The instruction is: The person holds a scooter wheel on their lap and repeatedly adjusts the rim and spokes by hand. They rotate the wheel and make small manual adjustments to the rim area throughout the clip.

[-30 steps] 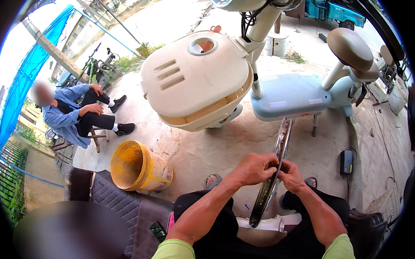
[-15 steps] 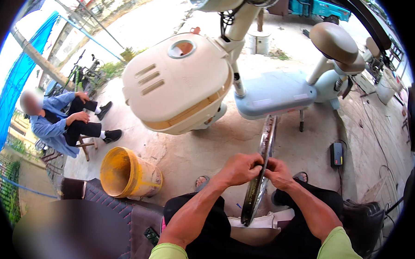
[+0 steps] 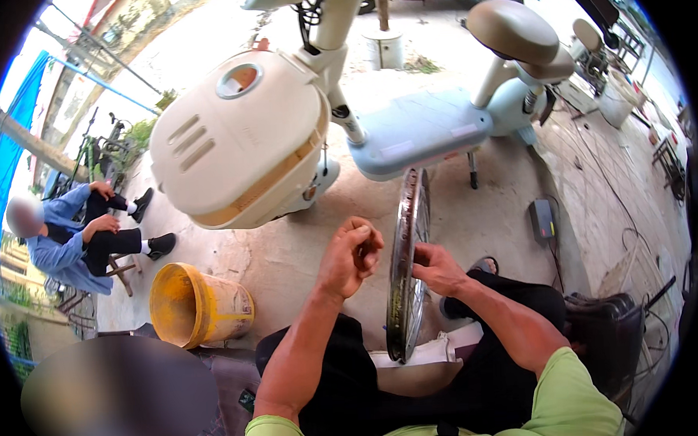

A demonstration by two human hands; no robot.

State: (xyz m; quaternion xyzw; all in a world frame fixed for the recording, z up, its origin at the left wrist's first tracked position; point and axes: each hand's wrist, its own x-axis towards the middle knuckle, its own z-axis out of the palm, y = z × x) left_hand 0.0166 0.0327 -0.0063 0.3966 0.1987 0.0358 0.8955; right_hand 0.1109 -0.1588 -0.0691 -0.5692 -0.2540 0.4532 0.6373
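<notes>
A metal spoked wheel rim (image 3: 402,278) stands upright between my knees, seen almost edge-on, with no tyre on it. My right hand (image 3: 438,269) is closed at the spoke side of the rim, its fingertips partly hidden. Left of the rim, my left hand (image 3: 351,255) is raised and apart from it, its fingers curled in; whatever they may hold is hidden. A whitish cloth or sack (image 3: 440,349) lies below the rim's lower end.
Ahead stands a scooter with a cream basket box (image 3: 244,145) and pale blue footboard (image 3: 415,129). A yellow-stained bucket (image 3: 205,306) is at left, near a seated person (image 3: 69,230). At right are a black charger-like box (image 3: 542,220) and a dark seat (image 3: 603,335).
My left hand has come off the rim and moved up and to the left. My right hand stays at the rim. The view has shifted, so the surroundings sit further left.
</notes>
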